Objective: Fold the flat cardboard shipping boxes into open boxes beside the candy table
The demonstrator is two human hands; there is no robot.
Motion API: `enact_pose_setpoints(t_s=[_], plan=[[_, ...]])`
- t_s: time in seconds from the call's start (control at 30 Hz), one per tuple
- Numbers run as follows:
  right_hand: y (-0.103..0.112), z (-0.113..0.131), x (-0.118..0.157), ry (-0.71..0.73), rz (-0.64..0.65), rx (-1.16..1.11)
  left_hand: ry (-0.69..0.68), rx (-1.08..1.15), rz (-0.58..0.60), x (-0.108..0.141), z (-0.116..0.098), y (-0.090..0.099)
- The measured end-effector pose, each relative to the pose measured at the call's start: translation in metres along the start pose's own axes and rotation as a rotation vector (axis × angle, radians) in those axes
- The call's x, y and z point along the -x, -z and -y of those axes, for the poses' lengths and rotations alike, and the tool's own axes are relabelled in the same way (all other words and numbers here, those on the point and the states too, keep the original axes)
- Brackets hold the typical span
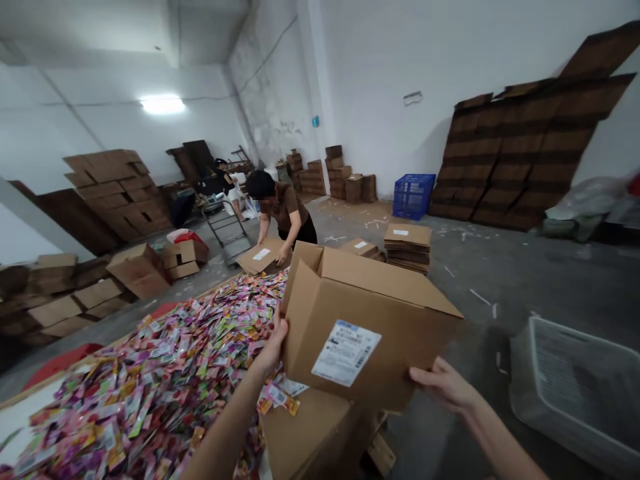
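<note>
Toward five o'clock from the middle of our view, we have a cardboard box point(395, 353), tilted, between both hands: our left hand point(273, 341) is clamped on its nine o'clock edge, and our right hand point(447, 385) grips its lower edge at four o'clock. So far, as we judge it, this box is folded out into shape and a white label point(347, 352) is stuck on its front. Flaps point(301, 307) at its left end stand loose, so closing it looks undone; we cannot see inside, nor tell whether it is filled. Just beneath, at six o'clock, sits another box point(305, 427), and we cannot tell whether the two touch. Much seems left for us overall: at eight o'clock a broad heap of small packets point(195, 353) lies loose, and at three o'clock a stack of flat cartons point(407, 253) has not been folded out, its top one bearing a label. Near the centre, toward ten o'clock, a co-worker point(289, 203) bends over more flat cartons point(249, 261), so that side looks no further along.
</note>
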State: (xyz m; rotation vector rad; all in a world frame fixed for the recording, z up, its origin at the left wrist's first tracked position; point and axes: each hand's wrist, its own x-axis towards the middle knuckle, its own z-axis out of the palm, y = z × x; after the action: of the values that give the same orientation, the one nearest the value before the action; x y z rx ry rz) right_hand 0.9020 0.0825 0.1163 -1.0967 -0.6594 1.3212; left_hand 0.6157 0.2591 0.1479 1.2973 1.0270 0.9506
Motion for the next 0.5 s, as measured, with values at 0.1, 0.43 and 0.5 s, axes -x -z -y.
enact_pose_setpoints(t_s=[0.1, 0.43, 0.5], plan=[[0.02, 0.011, 0.006, 0.004, 0.024, 0.016, -0.005, -0.1, -0.025, 0.023, -0.006, -0.022], [0.044, 0.014, 0.005, -0.074, 0.061, -0.068, -0.114, -0.287, 0.117, 0.063, -0.034, -0.049], [0.036, 0.008, -0.004, -0.035, 0.012, -0.068, -0.158, -0.448, 0.213, 0.076, -0.042, -0.052]])
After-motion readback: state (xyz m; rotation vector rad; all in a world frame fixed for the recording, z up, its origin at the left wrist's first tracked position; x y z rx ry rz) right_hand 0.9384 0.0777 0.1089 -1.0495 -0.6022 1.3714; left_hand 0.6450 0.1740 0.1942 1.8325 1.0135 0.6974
